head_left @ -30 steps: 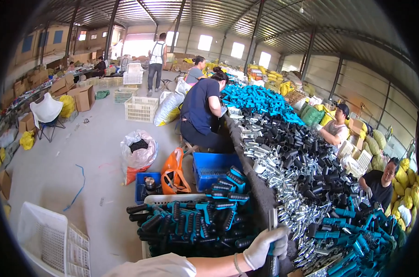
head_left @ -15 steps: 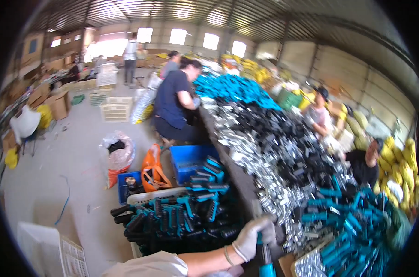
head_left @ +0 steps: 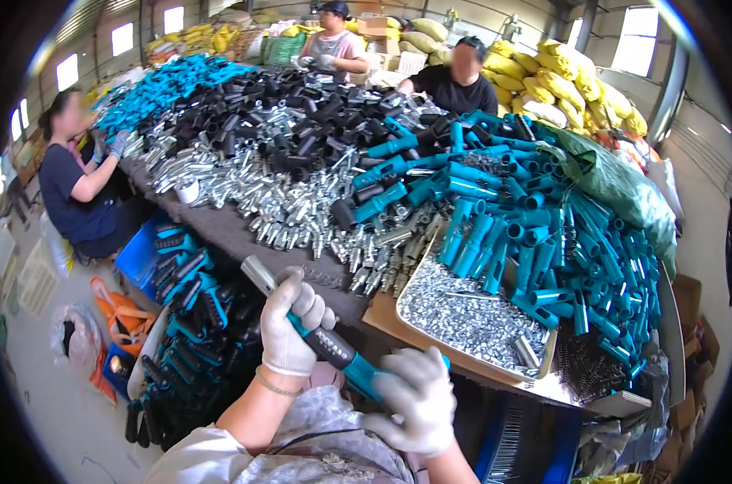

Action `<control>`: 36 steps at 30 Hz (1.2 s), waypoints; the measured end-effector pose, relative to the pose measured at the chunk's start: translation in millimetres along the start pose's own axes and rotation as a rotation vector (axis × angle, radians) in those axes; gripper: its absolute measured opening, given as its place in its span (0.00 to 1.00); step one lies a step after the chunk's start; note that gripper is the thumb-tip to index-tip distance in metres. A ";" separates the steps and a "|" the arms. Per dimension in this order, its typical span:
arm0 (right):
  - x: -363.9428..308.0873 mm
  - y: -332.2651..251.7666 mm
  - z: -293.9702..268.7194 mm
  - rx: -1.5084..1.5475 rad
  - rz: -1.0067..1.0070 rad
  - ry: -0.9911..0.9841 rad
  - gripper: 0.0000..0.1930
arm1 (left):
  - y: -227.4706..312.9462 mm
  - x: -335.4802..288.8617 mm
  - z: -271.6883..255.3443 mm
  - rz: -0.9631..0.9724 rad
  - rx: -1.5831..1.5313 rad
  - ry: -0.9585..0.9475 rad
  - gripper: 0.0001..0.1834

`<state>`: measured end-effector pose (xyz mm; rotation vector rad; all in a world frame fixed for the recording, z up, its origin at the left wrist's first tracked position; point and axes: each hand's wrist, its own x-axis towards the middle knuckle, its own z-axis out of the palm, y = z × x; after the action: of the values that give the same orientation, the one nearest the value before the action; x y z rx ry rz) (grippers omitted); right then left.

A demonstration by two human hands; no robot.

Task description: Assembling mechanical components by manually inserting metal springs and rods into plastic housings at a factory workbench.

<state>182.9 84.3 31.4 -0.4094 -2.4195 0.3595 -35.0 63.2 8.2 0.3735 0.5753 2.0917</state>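
My left hand (head_left: 291, 327), in a white glove, grips the upper part of a long handle (head_left: 327, 345) with a silver metal tip, a black middle and a teal end. My right hand (head_left: 416, 399), also gloved, is closed around the teal lower end. The handle slants from upper left to lower right above my lap, at the near edge of the table (head_left: 245, 242). Just beyond it lies a shallow tray of small metal bits (head_left: 467, 315), with teal tubes (head_left: 535, 218) heaped behind.
Silver fittings (head_left: 301, 185) and black sleeves (head_left: 301, 105) cover the table. A crate of finished handles (head_left: 192, 323) stands at my left on the floor. A person (head_left: 79, 181) sits at left; two others (head_left: 454, 77) work at the far side near yellow sacks (head_left: 579, 81).
The view has swung right, from the hall floor onto the table. My left hand, earlier reaching out with a part, is now drawn in, and my right hand has come in on the handle.
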 end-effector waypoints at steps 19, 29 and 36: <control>-80.4 29.0 66.4 1.397 0.845 0.236 0.28 | 41.3 100.0 -25.9 0.482 2.033 -0.238 0.14; -55.8 4.6 70.3 1.247 0.781 0.101 0.26 | 54.6 140.8 -61.4 0.304 2.463 -0.182 0.26; -73.5 2.4 72.4 1.210 0.764 0.131 0.31 | 67.1 131.4 -75.6 0.197 2.270 -0.264 0.19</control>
<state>191.2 47.8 -64.8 -0.7000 -1.4187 1.8724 -188.6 121.5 -14.1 1.8071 2.5021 0.4936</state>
